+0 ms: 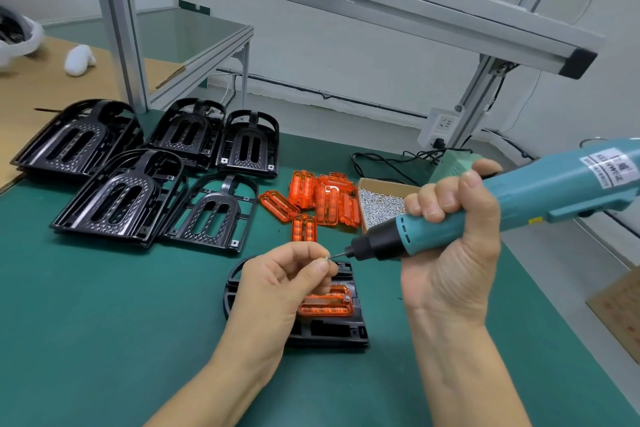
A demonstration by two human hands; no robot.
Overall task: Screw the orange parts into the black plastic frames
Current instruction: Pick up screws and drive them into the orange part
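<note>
Left hand: pinches a screw at the driver's bit.
Right hand: wrapped around the driver.
Frame: under the left hand, orange part seated in it.
Beyond: loose orange parts, screw box, black frames.
Mat: open green left of the hands; table edge close on the right.

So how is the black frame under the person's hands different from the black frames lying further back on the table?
The frame under the hands has an orange part seated in it; the frames further back show open slots with nothing orange in them. It lies alone, partly hidden by the left hand, while several of the others sit in stacks. All are the same black plastic with an arched end, resting on the green mat.
</note>
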